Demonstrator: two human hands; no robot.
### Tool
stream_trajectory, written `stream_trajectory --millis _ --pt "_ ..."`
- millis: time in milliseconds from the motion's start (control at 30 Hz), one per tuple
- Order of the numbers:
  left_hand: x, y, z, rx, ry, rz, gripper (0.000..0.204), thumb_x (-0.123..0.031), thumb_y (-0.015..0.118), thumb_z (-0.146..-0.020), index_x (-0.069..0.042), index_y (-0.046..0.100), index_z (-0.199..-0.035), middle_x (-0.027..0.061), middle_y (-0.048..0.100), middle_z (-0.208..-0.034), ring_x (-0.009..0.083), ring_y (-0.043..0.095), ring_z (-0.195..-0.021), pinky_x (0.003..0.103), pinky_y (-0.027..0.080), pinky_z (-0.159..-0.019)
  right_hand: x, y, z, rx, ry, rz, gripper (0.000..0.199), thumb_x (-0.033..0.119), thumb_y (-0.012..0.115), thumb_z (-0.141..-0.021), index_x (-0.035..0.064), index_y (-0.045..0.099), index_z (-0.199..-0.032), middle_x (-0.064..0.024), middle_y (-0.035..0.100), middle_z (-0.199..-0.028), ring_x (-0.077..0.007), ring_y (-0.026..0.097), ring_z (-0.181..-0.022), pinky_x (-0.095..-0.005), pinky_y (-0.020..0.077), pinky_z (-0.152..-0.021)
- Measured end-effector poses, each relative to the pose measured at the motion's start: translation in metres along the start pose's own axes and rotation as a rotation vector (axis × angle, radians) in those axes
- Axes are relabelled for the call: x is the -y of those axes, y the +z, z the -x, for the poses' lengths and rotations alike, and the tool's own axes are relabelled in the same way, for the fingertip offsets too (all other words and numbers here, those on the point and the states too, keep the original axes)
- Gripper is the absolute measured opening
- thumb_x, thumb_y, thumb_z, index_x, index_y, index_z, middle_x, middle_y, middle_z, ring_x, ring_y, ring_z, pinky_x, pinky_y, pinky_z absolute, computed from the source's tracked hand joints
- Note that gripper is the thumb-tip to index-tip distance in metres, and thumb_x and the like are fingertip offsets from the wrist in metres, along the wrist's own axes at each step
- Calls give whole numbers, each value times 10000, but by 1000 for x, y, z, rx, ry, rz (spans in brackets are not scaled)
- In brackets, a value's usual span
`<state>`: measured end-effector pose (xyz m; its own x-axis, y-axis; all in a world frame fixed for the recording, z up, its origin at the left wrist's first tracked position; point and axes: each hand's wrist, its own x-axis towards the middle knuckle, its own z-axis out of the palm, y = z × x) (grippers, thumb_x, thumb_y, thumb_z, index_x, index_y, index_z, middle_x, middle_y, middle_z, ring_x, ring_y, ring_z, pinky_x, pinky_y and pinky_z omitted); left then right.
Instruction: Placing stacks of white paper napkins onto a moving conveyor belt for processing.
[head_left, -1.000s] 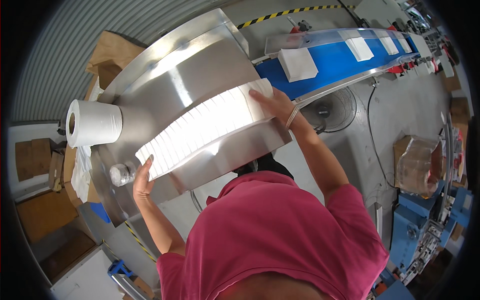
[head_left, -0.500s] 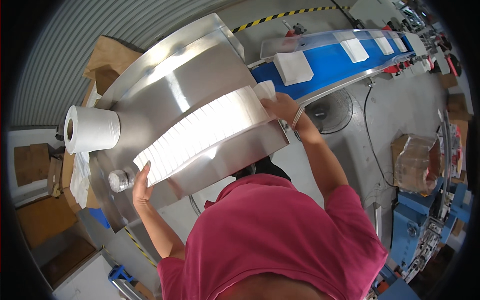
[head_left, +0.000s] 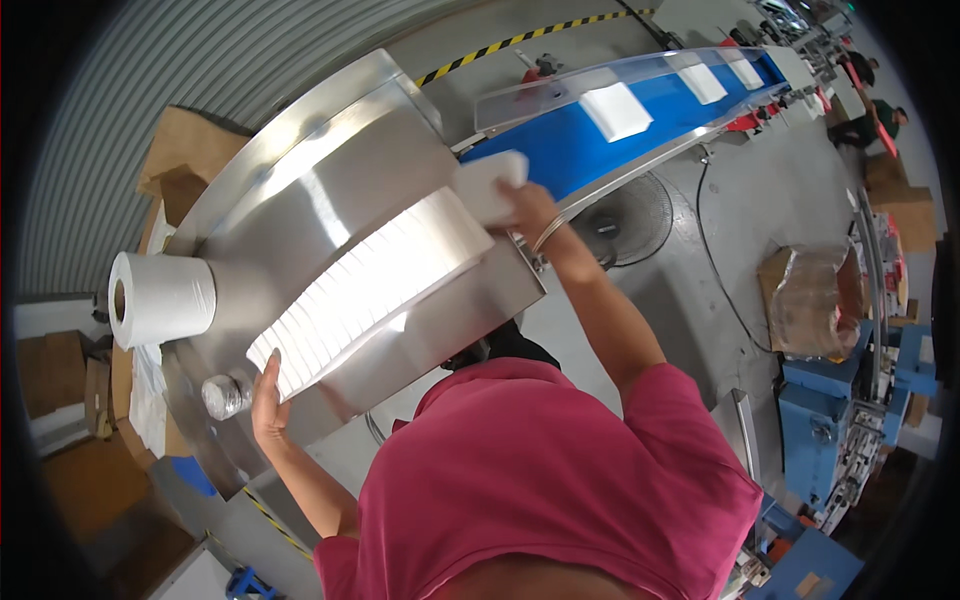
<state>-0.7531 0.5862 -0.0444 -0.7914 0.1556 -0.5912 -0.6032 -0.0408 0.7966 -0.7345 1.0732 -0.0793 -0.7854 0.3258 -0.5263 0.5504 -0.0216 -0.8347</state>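
A long, slightly curved row of white folded-paper stacks lies packed side by side on a shiny metal table. At its near left end my left hand grips the last stack, thumb over the top edge and the other fingers along the end. At the other end, my right hand pinches a separate white paper stack, blurred by motion, where the table meets a blue conveyor belt. Some of the right fingers are hidden. Farther along the belt lie more white stacks, spaced apart.
On the table's left stand a large white roll and a clear-wrapped roll. Raised metal walls edge the table; a clear guard lines the belt. A floor fan sits beneath the belt; a plastic-lined carton stands right.
My right hand has drawn the paper stack away from the row's end toward the belt, tilting it flatter. Stacks on the belt have travelled farther off. The whole view has shifted slightly.
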Motion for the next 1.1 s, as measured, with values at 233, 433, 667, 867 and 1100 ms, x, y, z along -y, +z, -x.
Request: stream_trajectory --millis 233,433,667,867,1100 --pt "6 -2 -4 9 21 12 508 -300 535 -872 0 407 -1262 73 518 -1212 182 502 -1096 323 383 -917 1 6 20 386 113 -643 593 444 576 -822 -56 503 -1131 -151 586 -1016 -218 576 -896 -276 456 -805" --pt "-2 10 -1 -49 9 -42 524 -311 552 -859 1 415 -1258 70 519 -1210 182 504 -1090 315 384 -909 31 35 40 121 -144 35 542 436 593 -813 -31 543 -1084 -83 598 -941 -145 564 -867 -253 448 -759" --pt "-1 12 -3 -41 4 -21 521 -302 557 -857 -6 415 -1262 70 521 -1209 183 504 -1091 317 387 -909 -8 29 -5 -62 -181 44 589 427 609 -775 -61 528 -1094 -177 619 -974 -235 620 -834 -296 480 -715" --pt "-1 11 -2 -34 -5 -6 572 -310 584 -838 8 392 -1273 78 493 -1238 197 472 -1128 329 356 -939 1 -9 0 -23 80 -664 473 329 603 -810 8 504 -1143 -148 577 -1035 -267 580 -953 -407 490 -792" --pt "-1 15 -9 26 12 -36 545 -338 560 -849 -16 415 -1264 63 523 -1207 182 502 -1092 319 387 -901 0 10 7 281 109 -588 621 429 621 -794 -41 462 -1167 -129 571 -1035 -196 573 -908 -268 451 -805"
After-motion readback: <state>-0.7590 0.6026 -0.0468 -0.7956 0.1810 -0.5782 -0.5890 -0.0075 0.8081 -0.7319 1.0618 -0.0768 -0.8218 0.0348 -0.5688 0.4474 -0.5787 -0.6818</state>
